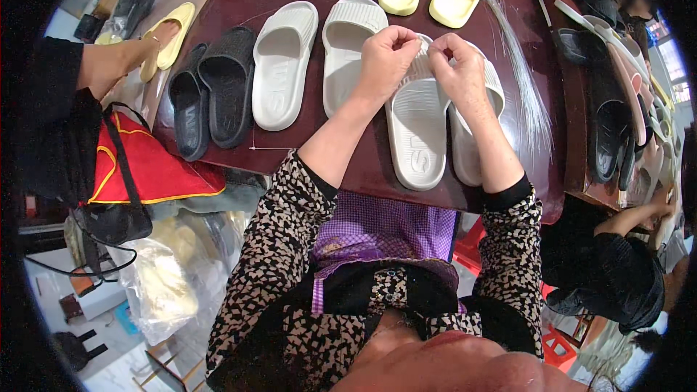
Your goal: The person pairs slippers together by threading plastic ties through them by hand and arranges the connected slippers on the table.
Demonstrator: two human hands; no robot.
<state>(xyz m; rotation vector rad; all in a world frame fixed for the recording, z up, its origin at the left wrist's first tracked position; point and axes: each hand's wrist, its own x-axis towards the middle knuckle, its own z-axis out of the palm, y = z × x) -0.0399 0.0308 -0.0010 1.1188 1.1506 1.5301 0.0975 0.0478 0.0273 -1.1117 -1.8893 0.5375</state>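
Left hand and right hand are pinched shut at the strap of a white slide pair on the table. What the fingertips clamp cannot be told. Slides look light, soft, flexible; grip the strap.

I see a pair of white slide sandals lying side by side, soles down, on the dark red table edge, toes pointing away, their ribbed straps under my fingertips.
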